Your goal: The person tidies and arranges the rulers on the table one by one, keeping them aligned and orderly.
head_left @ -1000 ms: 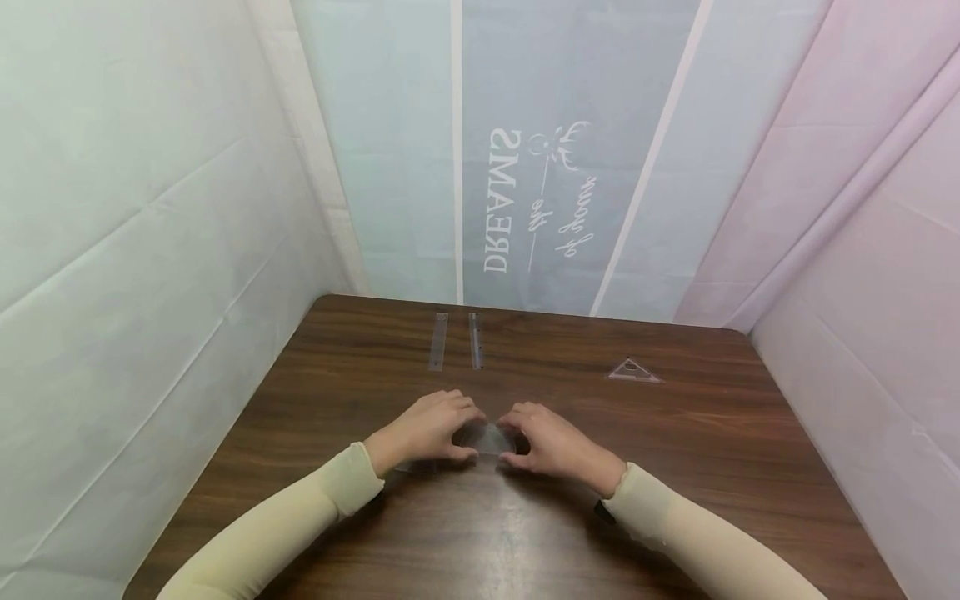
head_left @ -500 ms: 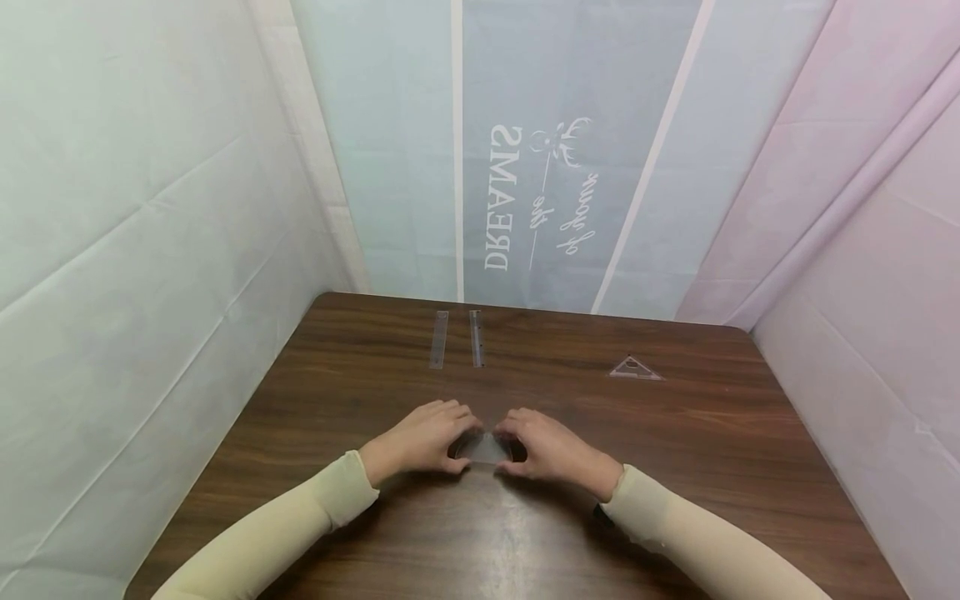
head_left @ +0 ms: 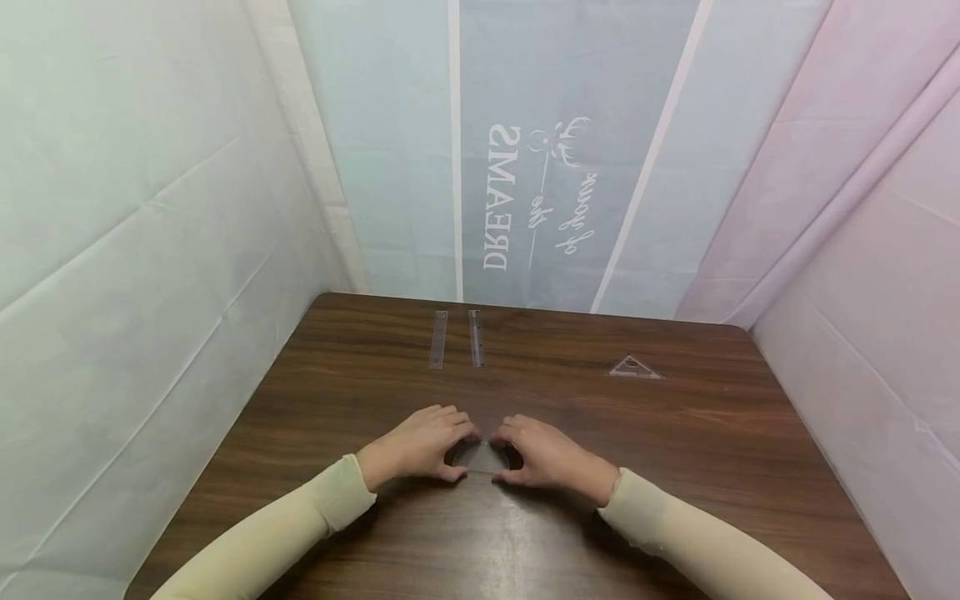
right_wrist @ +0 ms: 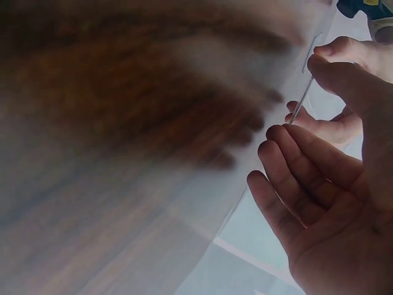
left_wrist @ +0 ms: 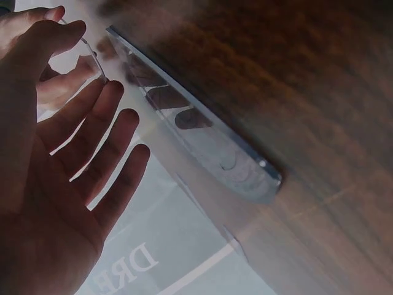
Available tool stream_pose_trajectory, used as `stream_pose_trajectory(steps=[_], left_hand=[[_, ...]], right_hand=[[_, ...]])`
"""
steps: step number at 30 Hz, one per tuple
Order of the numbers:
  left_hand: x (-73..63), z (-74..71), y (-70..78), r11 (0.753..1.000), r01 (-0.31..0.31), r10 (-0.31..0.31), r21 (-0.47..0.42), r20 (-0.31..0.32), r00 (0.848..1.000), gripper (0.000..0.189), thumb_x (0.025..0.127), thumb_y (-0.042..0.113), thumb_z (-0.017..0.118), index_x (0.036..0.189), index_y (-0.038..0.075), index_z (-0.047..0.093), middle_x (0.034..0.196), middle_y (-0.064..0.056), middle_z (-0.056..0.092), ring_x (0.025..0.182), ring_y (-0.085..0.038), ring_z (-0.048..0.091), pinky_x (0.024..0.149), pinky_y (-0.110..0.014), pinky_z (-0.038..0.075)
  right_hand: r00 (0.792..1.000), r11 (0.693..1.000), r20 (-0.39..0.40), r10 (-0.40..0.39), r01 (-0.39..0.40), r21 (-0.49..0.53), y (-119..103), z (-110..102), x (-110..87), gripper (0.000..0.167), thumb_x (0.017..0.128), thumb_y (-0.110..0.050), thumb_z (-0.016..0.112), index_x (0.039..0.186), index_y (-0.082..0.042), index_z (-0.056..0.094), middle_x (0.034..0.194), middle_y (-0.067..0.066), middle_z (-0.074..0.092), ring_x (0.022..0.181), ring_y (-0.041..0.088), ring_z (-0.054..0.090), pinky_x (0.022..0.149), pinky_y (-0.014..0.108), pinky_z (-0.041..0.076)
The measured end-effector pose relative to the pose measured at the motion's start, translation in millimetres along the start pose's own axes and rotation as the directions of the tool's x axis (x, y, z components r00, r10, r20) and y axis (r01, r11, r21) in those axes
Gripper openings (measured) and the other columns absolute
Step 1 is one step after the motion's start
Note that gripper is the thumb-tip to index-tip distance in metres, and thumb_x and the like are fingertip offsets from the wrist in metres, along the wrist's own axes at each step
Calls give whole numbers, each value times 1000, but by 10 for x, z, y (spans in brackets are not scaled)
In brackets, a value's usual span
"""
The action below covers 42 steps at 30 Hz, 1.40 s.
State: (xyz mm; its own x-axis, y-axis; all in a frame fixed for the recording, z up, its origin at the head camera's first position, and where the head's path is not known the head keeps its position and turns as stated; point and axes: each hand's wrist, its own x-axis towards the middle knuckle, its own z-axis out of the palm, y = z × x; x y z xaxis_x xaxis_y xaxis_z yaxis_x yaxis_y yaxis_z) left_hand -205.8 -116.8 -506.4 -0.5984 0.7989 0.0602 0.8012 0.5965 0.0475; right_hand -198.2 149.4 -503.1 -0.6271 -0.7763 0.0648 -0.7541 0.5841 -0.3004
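Note:
A thin clear plastic piece (head_left: 482,460) is held level between both hands just above the table, with fingers covering its ends, so its full outline cannot be told. My left hand (head_left: 425,440) pinches one end between thumb and fingertips. The other end is pinched by my right hand (head_left: 543,454) the same way. In the left wrist view the piece's edge (left_wrist: 94,55) looks slightly curved. A clear protractor (left_wrist: 236,169), with one straight and one curved side, lies on the table near the left hand; the left arm hides it in the head view.
Two clear rulers, the left ruler (head_left: 438,340) and the right ruler (head_left: 476,338), lie side by side at the back of the brown wooden table (head_left: 712,467). A small clear set square (head_left: 634,367) lies at the back right. Fabric walls (head_left: 187,208) close in the back and sides.
Both hands have drawn the plastic piece a little towards the body, keeping their pinch on it. A clear edge seen under the left wrist earlier is now covered. The rulers and set square stay put.

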Motion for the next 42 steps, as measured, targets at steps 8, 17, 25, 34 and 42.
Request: stream_pose_trajectory(steps=[8, 17, 25, 34, 42], left_hand=[[-5, 20, -8, 1000, 0, 0, 5, 10, 1000, 51, 90, 50, 84, 130, 22, 71, 121, 7, 67, 110, -13, 63, 93, -35, 57], [-3, -17, 5, 1000, 4, -4, -8, 16, 1000, 52, 90, 51, 85, 131, 22, 71, 123, 7, 65, 109, -12, 63, 91, -33, 58], [-6, -28, 1, 1000, 9, -9, -19, 27, 1000, 51, 89, 50, 86, 130, 23, 72, 122, 8, 65, 108, -12, 63, 89, -34, 58], [-6, -31, 3, 1000, 15, -14, -22, 41, 999, 51, 90, 52, 86, 130, 23, 73, 124, 8, 65, 110, -12, 63, 92, -34, 58], [-9, 5, -20, 1000, 16, -14, -22, 51, 999, 51, 91, 54, 84, 132, 25, 72, 126, 9, 65, 112, -12, 63, 93, -34, 57]], right_hand=[[1000, 1000, 14, 23, -23, 9, -30, 17, 12, 47, 93, -41, 87, 126, -12, 74, 109, -3, 64, 90, 4, 53, 78, 28, 54], [999, 999, 16, 29, -29, -27, -38, 31, 22, 47, 93, -43, 86, 126, -13, 74, 111, -2, 62, 94, 8, 56, 82, 31, 57], [1000, 999, 14, 20, -20, -33, -45, 35, 8, 48, 93, -43, 86, 127, -12, 74, 111, -2, 62, 93, 7, 55, 82, 30, 56], [1000, 999, 10, 11, -10, -47, -45, 48, 7, 48, 93, -43, 87, 127, -12, 74, 111, -1, 62, 93, 7, 55, 82, 29, 56], [1000, 998, 15, 11, -10, -60, -39, 59, 2, 48, 93, -45, 86, 127, -13, 74, 111, -2, 62, 93, 7, 55, 82, 29, 56]])
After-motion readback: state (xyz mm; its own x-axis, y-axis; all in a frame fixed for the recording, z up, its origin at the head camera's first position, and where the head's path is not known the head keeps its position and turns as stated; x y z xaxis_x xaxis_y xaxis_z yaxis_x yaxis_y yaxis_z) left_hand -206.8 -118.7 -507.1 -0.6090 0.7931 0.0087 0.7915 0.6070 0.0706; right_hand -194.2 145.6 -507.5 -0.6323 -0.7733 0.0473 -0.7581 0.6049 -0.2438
